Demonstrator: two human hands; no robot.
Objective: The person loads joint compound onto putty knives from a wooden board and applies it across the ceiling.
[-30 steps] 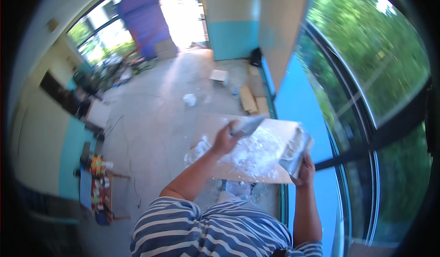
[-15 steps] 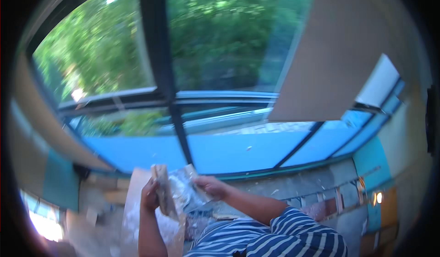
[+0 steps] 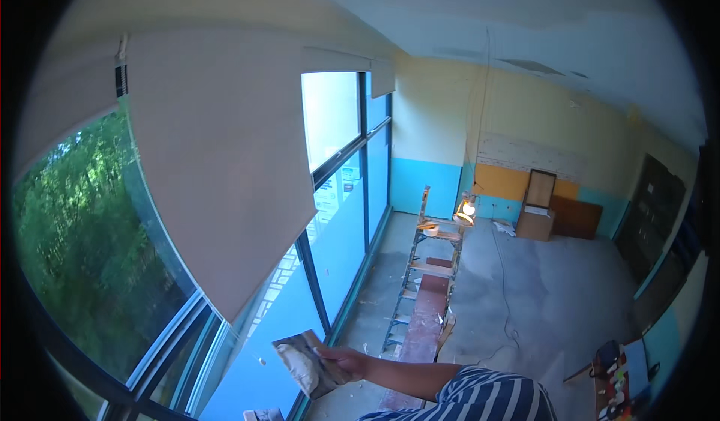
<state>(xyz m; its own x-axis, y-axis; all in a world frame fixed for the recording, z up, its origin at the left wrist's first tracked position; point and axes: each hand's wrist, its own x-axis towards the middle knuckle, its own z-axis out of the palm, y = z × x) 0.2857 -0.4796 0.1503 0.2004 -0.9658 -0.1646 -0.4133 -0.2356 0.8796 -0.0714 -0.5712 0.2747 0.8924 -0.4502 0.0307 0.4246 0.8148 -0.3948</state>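
Currently, near six o'clock, the right hand [image 3: 341,362] grips a paste-smeared trowel [image 3: 319,374], its free edge toward eight; floor [image 3: 555,293] spreads open at four. A second tool [image 3: 262,416] at seven is cut off; the left hand's grip I cannot tell.

"Any lettering legible?"
"None. Right of the blind [image 3: 217,166], the window [image 3: 337,117] shows pale patches [image 3: 343,184], their marks too small to read."
"And on the door [image 3: 646,215], farther right of the blind?"
"One pale patch, equally unreadable."
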